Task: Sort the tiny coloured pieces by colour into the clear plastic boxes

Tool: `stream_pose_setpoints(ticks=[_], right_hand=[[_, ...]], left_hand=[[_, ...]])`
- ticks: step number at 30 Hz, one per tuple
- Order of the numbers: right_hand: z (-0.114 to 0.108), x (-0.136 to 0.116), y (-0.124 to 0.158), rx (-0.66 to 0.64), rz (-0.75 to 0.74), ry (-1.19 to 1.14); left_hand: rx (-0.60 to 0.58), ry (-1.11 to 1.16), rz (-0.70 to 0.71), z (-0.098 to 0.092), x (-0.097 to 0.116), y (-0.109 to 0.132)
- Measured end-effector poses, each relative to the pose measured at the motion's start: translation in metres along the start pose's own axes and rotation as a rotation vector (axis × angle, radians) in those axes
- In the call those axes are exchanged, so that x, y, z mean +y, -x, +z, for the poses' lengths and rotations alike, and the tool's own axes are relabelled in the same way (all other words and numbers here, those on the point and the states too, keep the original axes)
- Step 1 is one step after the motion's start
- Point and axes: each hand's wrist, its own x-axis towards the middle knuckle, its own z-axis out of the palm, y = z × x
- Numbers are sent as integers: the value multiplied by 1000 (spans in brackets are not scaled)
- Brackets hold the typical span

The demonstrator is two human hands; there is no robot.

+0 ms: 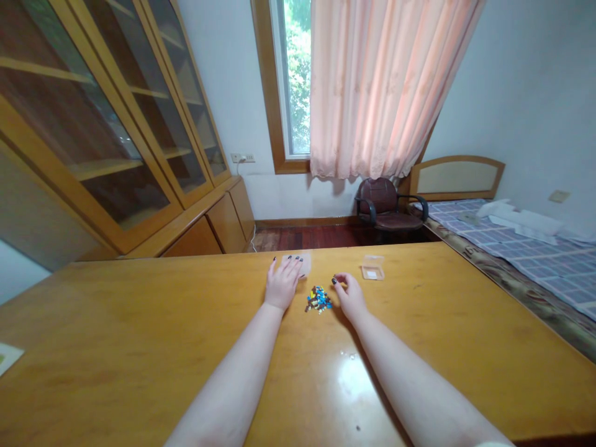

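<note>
My left hand (283, 282) lies flat with its fingers spread, resting on a pale, translucent flat sheet or tray (306, 263) near the table's far edge. A small heap of loose building-block pieces (319, 299), blue, yellow, brown and cream, lies on the table between my hands. Just right of the heap, my right hand (349, 293) is closed in a pinch, thumb against fingertips. Whatever it may hold there is too small to make out. Beyond it to the right stands a small clear plastic box (373, 268) with its lid up and something white inside.
The wooden table (139, 347) spreads wide around my arms. A pale card (8, 357) lies at its left edge. Past the far edge are a brown chair (384, 205) and a bed (516, 236); a glass-fronted cabinet (153, 118) stands on the left.
</note>
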Motion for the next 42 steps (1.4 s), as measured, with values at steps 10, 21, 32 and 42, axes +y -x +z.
stream_pose_setpoints(ticks=[10, 21, 32, 42], right_hand=[[6, -18, 18, -252, -84, -502], [9, -8, 14, -180, -6, -527], [12, -17, 18, -169, 64, -553], [14, -22, 18, -122, 103, -534]], left_hand=[[-77, 340, 44, 14, 56, 39], [-151, 77, 283, 28, 48, 43], [-97, 42, 231, 28, 48, 43], [-70, 20, 233, 29, 50, 45]])
